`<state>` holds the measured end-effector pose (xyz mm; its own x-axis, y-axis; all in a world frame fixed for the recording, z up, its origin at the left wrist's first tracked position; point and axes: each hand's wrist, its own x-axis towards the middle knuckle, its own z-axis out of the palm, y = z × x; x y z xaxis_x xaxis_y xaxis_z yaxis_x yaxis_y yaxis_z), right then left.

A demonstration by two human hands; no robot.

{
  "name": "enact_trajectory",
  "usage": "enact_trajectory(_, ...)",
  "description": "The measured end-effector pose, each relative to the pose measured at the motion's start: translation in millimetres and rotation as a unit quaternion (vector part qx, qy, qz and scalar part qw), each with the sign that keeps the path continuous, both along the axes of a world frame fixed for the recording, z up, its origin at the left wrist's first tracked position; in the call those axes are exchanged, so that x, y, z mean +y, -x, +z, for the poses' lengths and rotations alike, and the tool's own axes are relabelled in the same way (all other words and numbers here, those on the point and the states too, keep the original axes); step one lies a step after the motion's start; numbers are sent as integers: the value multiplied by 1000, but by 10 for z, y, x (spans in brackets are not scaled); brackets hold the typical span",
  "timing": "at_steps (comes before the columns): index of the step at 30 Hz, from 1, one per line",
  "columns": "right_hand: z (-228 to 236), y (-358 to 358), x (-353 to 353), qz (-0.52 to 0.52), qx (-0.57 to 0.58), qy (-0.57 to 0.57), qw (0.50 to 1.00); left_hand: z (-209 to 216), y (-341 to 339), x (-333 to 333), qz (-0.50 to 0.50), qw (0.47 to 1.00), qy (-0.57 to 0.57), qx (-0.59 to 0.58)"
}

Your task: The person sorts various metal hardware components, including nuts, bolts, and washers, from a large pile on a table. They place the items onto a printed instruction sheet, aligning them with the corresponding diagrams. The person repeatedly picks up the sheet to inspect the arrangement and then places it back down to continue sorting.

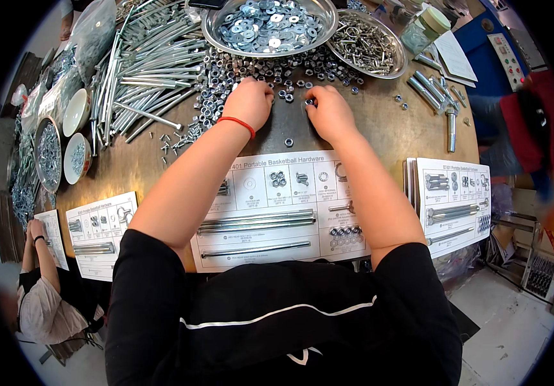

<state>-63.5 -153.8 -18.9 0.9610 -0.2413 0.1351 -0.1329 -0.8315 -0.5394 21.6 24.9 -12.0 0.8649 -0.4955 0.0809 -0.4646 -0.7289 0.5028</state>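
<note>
A small silver hexagonal metal nut with a dark centre (pixel 309 102) sits at the fingertips of the right hand (pixel 328 110), which pinches it between thumb and forefinger just above the bench (pixel 380 119), a brown wooden surface. The left hand (pixel 251 101), with a red cord bracelet (pixel 238 126) at its wrist, is curled at the edge of a heap of similar silver nuts (pixel 214 103); whether its fingertips grip one cannot be told. A single loose silver nut (pixel 289 142) lies between the forearms. Beyond the hands stands a round steel bowl (pixel 207 32) of flat silver washers (pixel 270 27), with a shallower steel dish (pixel 402 67) of small metal fittings (pixel 363 48) to its right. Long silver bolts (pixel 154 71) are piled on the left; thick silver bolts (pixel 452 128) lie on the right. A white sheet with printed hardware pictures (pixel 270 201) lies nearest the body, partly beneath the forearms.
</note>
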Motion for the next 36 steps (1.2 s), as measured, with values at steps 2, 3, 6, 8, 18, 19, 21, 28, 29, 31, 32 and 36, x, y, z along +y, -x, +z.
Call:
enact_trajectory(2,7,39,-42,-11,0,2,1000,-25,-3,-37,-13,1000,9,4)
enact_trajectory(3,70,88,-43,-16,14,-6,1000,-20,29,-60,-20,1000,14,8)
enact_trajectory(6,306,330,-103,-13,-13,-63,998,7,38,-120,-49,999,-2,-17)
enact_trajectory(8,440,637,-125,-5,-71,-102,992,6,46,-120,-53,998,-29,-29)
enact_trajectory(18,600,2701,-154,117,57,-64,989,467,2086,225,-269,953,139,6)
enact_trajectory(19,551,2810,-129,129,70,-43,988,421,2258,217,-299,943,146,0)
enact_trajectory(21,482,2935,-107,132,80,-20,988,286,2482,142,-315,942,118,5)
enact_trajectory(28,435,2856,-77,62,43,-86,993,162,2776,-94,-230,967,111,23)
enact_trajectory(29,427,2829,-91,55,40,-105,992,208,2772,-112,-206,970,127,29)
enact_trajectory(31,383,2791,-146,78,59,-114,989,177,2758,-124,-202,972,107,52)
enact_trajectory(32,334,2797,-180,96,63,-108,988,90,2772,-128,-208,972,100,50)
enact_trajectory(36,420,2734,-177,97,87,-123,984,177,2712,-74,-209,971,94,69)
